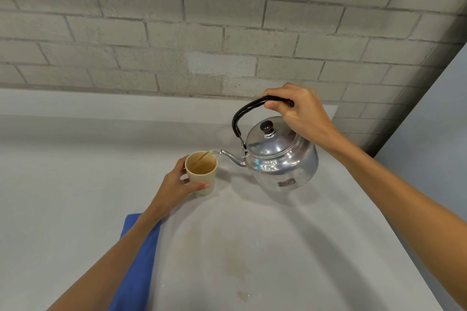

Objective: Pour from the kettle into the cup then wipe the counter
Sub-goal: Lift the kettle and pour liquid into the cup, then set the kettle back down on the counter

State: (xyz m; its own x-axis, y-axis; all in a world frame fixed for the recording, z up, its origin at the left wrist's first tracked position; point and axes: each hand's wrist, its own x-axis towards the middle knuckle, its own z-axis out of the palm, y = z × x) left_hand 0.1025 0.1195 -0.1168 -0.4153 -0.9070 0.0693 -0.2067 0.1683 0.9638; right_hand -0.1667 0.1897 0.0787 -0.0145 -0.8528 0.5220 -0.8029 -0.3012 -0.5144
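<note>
A shiny metal kettle [280,159] with a black handle hangs tilted to the left above the grey counter [75,184]. My right hand [300,113] grips its handle from above. A thin brownish stream runs from the spout into a beige cup [202,174], which stands on the counter partly full of brownish liquid. My left hand [177,184] is wrapped around the cup's left and front side. A blue cloth [137,267] lies flat on the counter near me, partly under my left forearm.
Faint brownish stains [237,267] mark the counter in front of me. A grey brick wall [227,33] rises behind the counter. The counter's right edge [394,222] runs diagonally, with a pale panel beyond it.
</note>
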